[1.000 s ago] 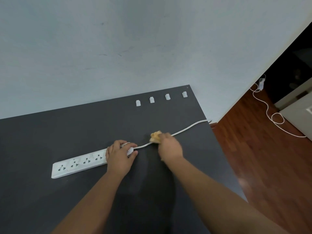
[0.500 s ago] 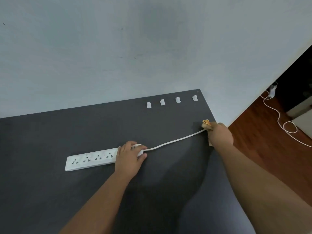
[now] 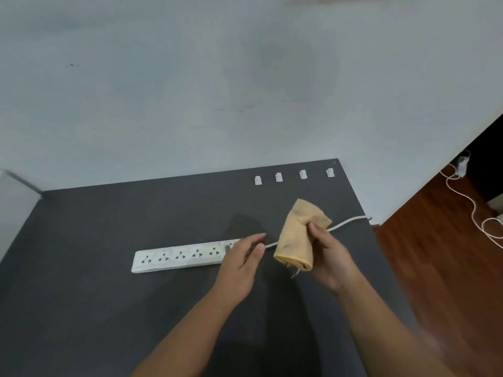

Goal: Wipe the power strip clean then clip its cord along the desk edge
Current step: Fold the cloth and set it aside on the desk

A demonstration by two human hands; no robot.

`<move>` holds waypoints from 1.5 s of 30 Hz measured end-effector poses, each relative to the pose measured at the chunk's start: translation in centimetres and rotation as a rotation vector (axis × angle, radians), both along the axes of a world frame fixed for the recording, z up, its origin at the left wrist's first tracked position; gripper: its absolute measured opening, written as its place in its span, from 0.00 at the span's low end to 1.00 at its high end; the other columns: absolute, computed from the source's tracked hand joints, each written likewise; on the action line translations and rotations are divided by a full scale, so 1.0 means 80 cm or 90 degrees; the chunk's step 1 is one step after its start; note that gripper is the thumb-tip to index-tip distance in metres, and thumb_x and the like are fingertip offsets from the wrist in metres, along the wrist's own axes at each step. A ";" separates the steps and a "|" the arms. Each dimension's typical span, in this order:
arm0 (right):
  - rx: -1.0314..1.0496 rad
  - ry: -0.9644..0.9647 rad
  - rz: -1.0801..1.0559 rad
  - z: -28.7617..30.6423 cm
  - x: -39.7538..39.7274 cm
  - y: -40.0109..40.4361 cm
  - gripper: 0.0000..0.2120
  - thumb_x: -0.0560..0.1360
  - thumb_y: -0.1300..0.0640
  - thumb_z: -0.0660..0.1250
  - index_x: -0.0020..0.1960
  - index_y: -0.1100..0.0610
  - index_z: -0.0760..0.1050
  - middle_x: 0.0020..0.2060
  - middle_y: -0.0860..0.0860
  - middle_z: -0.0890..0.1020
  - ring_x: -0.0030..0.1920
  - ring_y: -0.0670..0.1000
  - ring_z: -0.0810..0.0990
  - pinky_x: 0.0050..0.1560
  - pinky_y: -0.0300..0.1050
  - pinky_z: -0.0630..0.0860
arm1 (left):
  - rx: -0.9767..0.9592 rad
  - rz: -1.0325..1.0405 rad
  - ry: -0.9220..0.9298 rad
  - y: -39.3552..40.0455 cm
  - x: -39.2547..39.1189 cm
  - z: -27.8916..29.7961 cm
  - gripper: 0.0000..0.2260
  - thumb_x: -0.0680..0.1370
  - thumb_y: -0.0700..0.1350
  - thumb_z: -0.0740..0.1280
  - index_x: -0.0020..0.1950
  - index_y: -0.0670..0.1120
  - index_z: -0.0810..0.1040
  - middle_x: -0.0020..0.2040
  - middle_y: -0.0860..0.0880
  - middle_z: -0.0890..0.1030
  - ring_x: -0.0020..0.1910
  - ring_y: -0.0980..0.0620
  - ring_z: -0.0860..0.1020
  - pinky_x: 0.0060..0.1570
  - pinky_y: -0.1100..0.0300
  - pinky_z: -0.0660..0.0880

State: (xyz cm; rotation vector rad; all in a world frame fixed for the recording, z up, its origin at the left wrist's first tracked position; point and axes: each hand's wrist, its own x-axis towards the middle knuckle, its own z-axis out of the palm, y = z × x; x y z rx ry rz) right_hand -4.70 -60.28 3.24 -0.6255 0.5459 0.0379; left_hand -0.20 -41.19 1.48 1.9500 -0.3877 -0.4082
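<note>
Power strip (image 3: pixel 181 257) lies flat, centre of desk (image 3: pixel 81 308); cord (image 3: pixel 347 222) runs off right edge. R hand (image 3: pixel 330 258) clamps folded yellow cloth (image 3: pixel 298 235). L hand (image 3: pixel 239 263) open, fingers loose, beside strip's cord end. Four clips (image 3: pixel 279 177) at far edge, unused. Rec.: refold to clean face, pin strip w/ L hand, wipe lengthwise.

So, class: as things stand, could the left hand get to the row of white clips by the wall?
Probably yes: the left hand is open and holds nothing, and bare desk lies between it and the clips.

Cloth (image 3: pixel 298 235) hides cord (image 3: pixel 345 223) mid-run; left hand (image 3: pixel 239 263) covers strip (image 3: pixel 177 258) end.
</note>
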 end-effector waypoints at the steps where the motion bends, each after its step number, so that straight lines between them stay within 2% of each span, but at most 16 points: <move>1: 0.027 -0.009 0.042 0.002 -0.002 0.015 0.20 0.76 0.56 0.61 0.66 0.60 0.70 0.58 0.58 0.80 0.59 0.58 0.78 0.53 0.56 0.79 | -0.078 0.031 0.071 -0.001 -0.004 0.010 0.10 0.81 0.50 0.60 0.59 0.58 0.76 0.58 0.52 0.80 0.56 0.62 0.78 0.55 0.68 0.71; 3: 0.068 -0.016 0.088 0.005 -0.001 0.042 0.19 0.78 0.57 0.58 0.66 0.62 0.69 0.59 0.62 0.79 0.58 0.60 0.80 0.48 0.56 0.81 | -0.167 0.079 0.153 0.006 -0.012 0.021 0.11 0.79 0.54 0.60 0.61 0.58 0.76 0.57 0.48 0.79 0.53 0.56 0.79 0.51 0.62 0.75; 5: 0.069 -0.016 0.112 0.007 0.003 0.063 0.19 0.78 0.57 0.57 0.67 0.62 0.68 0.61 0.62 0.78 0.60 0.61 0.78 0.50 0.57 0.80 | -0.167 0.072 0.142 0.020 -0.021 0.026 0.19 0.75 0.56 0.64 0.65 0.57 0.71 0.59 0.51 0.76 0.53 0.57 0.79 0.51 0.60 0.77; 7: 0.053 -0.012 0.145 0.011 0.008 0.082 0.20 0.78 0.56 0.56 0.67 0.62 0.69 0.62 0.63 0.77 0.61 0.61 0.77 0.56 0.59 0.76 | -0.095 0.054 0.068 0.037 -0.026 0.027 0.25 0.72 0.57 0.69 0.68 0.57 0.68 0.63 0.55 0.72 0.58 0.59 0.76 0.56 0.58 0.77; 10: 0.003 0.000 0.200 0.018 0.017 0.112 0.20 0.80 0.52 0.52 0.63 0.62 0.74 0.56 0.60 0.81 0.56 0.57 0.79 0.56 0.53 0.75 | 0.010 0.062 -0.009 0.065 -0.026 0.026 0.32 0.69 0.64 0.69 0.70 0.57 0.68 0.66 0.58 0.66 0.67 0.62 0.66 0.67 0.57 0.69; 12: -0.024 0.006 0.213 0.018 0.024 0.132 0.21 0.81 0.48 0.53 0.62 0.60 0.75 0.56 0.59 0.81 0.57 0.56 0.79 0.57 0.53 0.75 | 0.048 0.094 -0.027 0.085 -0.023 0.027 0.34 0.67 0.66 0.71 0.70 0.58 0.67 0.65 0.59 0.68 0.67 0.59 0.67 0.67 0.53 0.69; 17: -0.126 -0.023 0.249 0.016 0.045 0.184 0.15 0.80 0.53 0.58 0.61 0.58 0.76 0.56 0.60 0.81 0.56 0.57 0.81 0.57 0.52 0.77 | 0.081 0.129 -0.039 0.130 -0.016 0.034 0.37 0.64 0.56 0.76 0.70 0.61 0.65 0.62 0.61 0.75 0.63 0.59 0.73 0.64 0.54 0.72; 19: -0.168 -0.035 0.260 0.017 0.051 0.206 0.13 0.79 0.55 0.60 0.59 0.59 0.76 0.53 0.60 0.83 0.50 0.55 0.82 0.49 0.48 0.79 | 0.033 0.148 -0.007 0.148 -0.017 0.041 0.34 0.69 0.50 0.75 0.72 0.59 0.65 0.64 0.61 0.75 0.63 0.63 0.73 0.65 0.60 0.71; 22: -0.242 -0.046 0.253 0.017 0.058 0.232 0.10 0.78 0.57 0.62 0.55 0.59 0.79 0.46 0.59 0.84 0.44 0.54 0.82 0.41 0.44 0.78 | -0.063 0.174 0.042 0.176 -0.017 0.046 0.24 0.75 0.47 0.71 0.69 0.57 0.69 0.59 0.58 0.80 0.59 0.61 0.77 0.59 0.63 0.75; 24: -0.265 -0.058 0.250 0.018 0.065 0.249 0.10 0.78 0.57 0.62 0.53 0.60 0.80 0.44 0.58 0.84 0.44 0.55 0.82 0.42 0.46 0.79 | -0.095 0.183 0.063 0.195 -0.016 0.051 0.21 0.76 0.47 0.70 0.68 0.54 0.71 0.57 0.56 0.82 0.56 0.60 0.79 0.57 0.63 0.76; 28: -0.214 -0.065 0.275 0.026 0.074 0.288 0.13 0.74 0.53 0.67 0.54 0.61 0.78 0.45 0.60 0.84 0.46 0.58 0.83 0.48 0.55 0.81 | -0.102 0.174 0.060 0.232 -0.008 0.054 0.26 0.73 0.52 0.72 0.70 0.52 0.71 0.58 0.55 0.81 0.57 0.59 0.79 0.55 0.61 0.78; 32: -0.199 -0.067 0.277 0.024 0.083 0.327 0.15 0.71 0.55 0.71 0.55 0.60 0.78 0.53 0.64 0.81 0.54 0.66 0.80 0.55 0.67 0.76 | -0.107 0.199 0.047 0.267 0.002 0.054 0.18 0.73 0.51 0.72 0.62 0.59 0.75 0.54 0.56 0.83 0.53 0.57 0.81 0.50 0.60 0.80; 36: -0.210 -0.066 0.293 0.021 0.094 0.360 0.14 0.71 0.58 0.71 0.54 0.62 0.78 0.52 0.66 0.81 0.52 0.65 0.81 0.54 0.64 0.78 | -0.119 0.245 0.057 0.302 0.013 0.053 0.14 0.75 0.48 0.71 0.60 0.58 0.75 0.53 0.56 0.83 0.53 0.59 0.81 0.49 0.63 0.78; 40: -0.252 -0.082 0.317 0.018 0.103 0.389 0.12 0.69 0.59 0.73 0.51 0.62 0.78 0.47 0.62 0.80 0.47 0.59 0.81 0.49 0.55 0.80 | -0.173 0.260 0.125 0.328 0.023 0.050 0.14 0.74 0.55 0.69 0.57 0.53 0.75 0.51 0.53 0.83 0.51 0.56 0.82 0.49 0.58 0.80; 42: -0.274 -0.088 0.332 0.017 0.108 0.402 0.13 0.68 0.59 0.74 0.49 0.64 0.78 0.44 0.62 0.80 0.45 0.59 0.80 0.46 0.53 0.80 | -0.239 0.301 0.176 0.342 0.032 0.047 0.10 0.76 0.53 0.68 0.53 0.49 0.77 0.50 0.50 0.83 0.51 0.50 0.82 0.51 0.51 0.80; 45: -0.286 -0.076 0.353 0.012 0.115 0.420 0.21 0.65 0.54 0.77 0.47 0.68 0.77 0.45 0.66 0.78 0.46 0.62 0.77 0.51 0.67 0.76 | -0.346 0.358 0.267 0.368 0.044 0.039 0.05 0.79 0.45 0.64 0.48 0.46 0.79 0.46 0.46 0.82 0.48 0.47 0.80 0.46 0.50 0.78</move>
